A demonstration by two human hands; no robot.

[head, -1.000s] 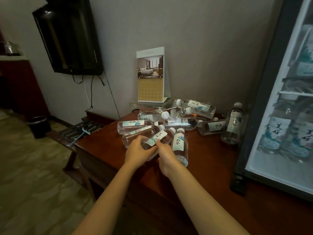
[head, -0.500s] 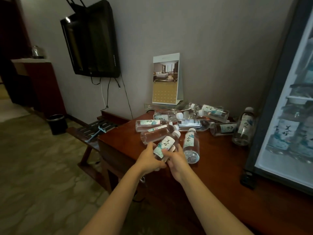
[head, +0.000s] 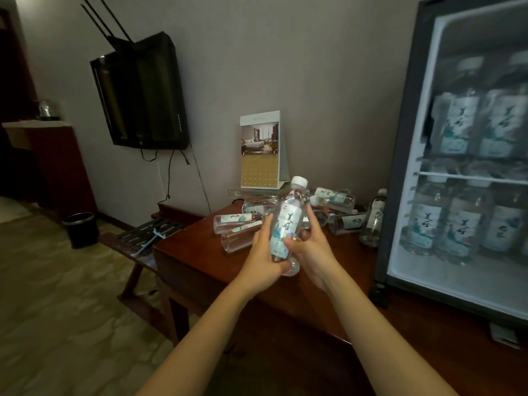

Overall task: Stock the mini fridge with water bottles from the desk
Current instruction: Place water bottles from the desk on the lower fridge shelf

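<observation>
Fridge [head: 398,178] stood at the right, on the desk [head: 185,252], with rows [head: 460,227] of upright bottles on both levels. By the wall the desk carried a pile [head: 237,222] of bottles on their sides, and an upright bottle [head: 373,221] stood just beside the fridge frame. In front of the pile one bottle [head: 287,221] was held nearly upright, cap uppermost, clear of the wood. Both hands were clamped on it. The left hand [head: 261,254] wrapped its lower half from the left. The right hand [head: 313,250] gripped it from the right, thumb across the label.

The step in hand looked like the carry: a bottle picked but not yet shelved. The next move probably called for a swing right to the fridge, perhaps one hand freed, and a gap found among the rows.

Whether a glass door covered the fridge could not be told. Its right side was cut off by the frame edge, and the bottles inside were blurred. The right fingers behind the bottle were hidden, and the pile was too tangled to count.
</observation>
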